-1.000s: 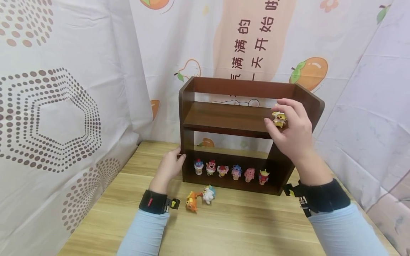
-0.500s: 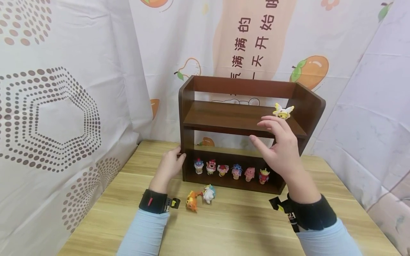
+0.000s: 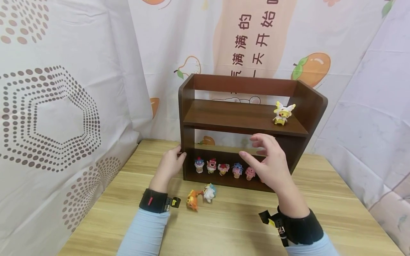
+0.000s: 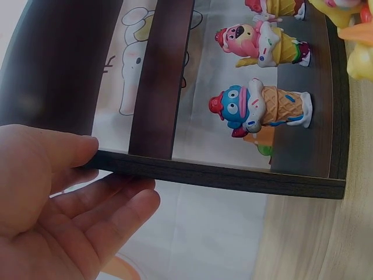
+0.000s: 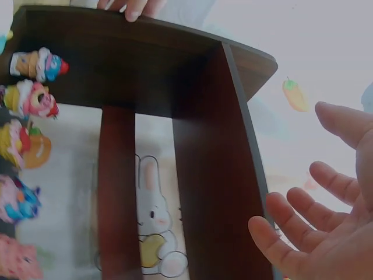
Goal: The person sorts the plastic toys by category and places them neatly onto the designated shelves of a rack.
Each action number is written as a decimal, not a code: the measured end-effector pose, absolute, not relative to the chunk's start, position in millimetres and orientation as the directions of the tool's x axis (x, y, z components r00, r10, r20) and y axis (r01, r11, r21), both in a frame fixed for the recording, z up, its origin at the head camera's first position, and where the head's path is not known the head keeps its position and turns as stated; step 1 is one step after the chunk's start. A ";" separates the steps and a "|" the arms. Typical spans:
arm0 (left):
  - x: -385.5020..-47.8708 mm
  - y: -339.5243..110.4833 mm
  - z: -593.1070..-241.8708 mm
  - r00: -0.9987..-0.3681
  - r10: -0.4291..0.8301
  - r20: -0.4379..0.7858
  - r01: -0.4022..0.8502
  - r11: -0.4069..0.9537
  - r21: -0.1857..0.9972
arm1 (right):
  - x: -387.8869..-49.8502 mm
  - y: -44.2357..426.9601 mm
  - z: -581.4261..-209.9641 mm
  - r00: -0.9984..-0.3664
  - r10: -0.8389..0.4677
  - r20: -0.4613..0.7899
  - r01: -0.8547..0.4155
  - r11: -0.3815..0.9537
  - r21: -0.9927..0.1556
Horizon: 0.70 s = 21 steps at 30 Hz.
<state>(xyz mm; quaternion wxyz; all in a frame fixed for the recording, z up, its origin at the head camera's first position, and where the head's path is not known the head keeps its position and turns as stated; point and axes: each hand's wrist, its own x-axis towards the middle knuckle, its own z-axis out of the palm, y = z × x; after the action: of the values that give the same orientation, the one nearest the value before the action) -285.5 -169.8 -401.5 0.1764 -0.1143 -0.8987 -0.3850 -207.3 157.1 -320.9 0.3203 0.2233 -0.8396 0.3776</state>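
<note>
A dark brown two-tier shelf (image 3: 237, 121) stands on the table. My left hand (image 3: 169, 163) holds the edge of its left side panel, thumb on one face and fingers on the other, as the left wrist view (image 4: 76, 198) shows. My right hand (image 3: 269, 161) is in front of the lower tier with its fingers spread and nothing in them. On the upper tier, toward the right, stands a yellow figurine (image 3: 282, 113) in a white hood with yellow-tipped ears. Several ice-cream-cone figurines (image 3: 199, 165) line the lower tier; my right hand hides the rightmost one almost entirely.
An orange figurine (image 3: 192, 200) and a white-and-blue figurine (image 3: 209, 192) lie on the wooden table (image 3: 224, 231) before the shelf. Printed curtains (image 3: 160, 46) hang behind and at both sides.
My right hand has let go of the yellow figurine on the upper tier and moved down and left, away from it. The left hand stays at the side panel.
</note>
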 end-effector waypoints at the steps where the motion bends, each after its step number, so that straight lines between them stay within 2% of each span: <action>1: -285.6 -169.9 -401.4 -0.913 0.069 0.402 0.339 0.678 0.652 | -207.0 155.9 -323.8 -0.707 -0.127 0.696 -0.609 0.610 -0.507; 9: -285.4 -169.0 -400.3 -0.919 0.071 0.387 0.326 0.688 0.648 | -206.1 148.7 -348.2 -0.778 -0.099 0.620 -0.552 0.580 -0.599; 21: -285.7 -168.2 -401.1 -0.918 0.062 0.391 0.326 0.678 0.659 | -206.4 141.9 -366.3 -0.871 -0.090 0.484 -0.423 0.639 -0.642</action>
<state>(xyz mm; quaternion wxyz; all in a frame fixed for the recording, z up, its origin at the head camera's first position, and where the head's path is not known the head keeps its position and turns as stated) -285.7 -168.2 -401.1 0.1711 -0.1078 -0.8997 -0.3868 -206.4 141.9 -366.3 0.2086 0.1454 -0.8810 0.3991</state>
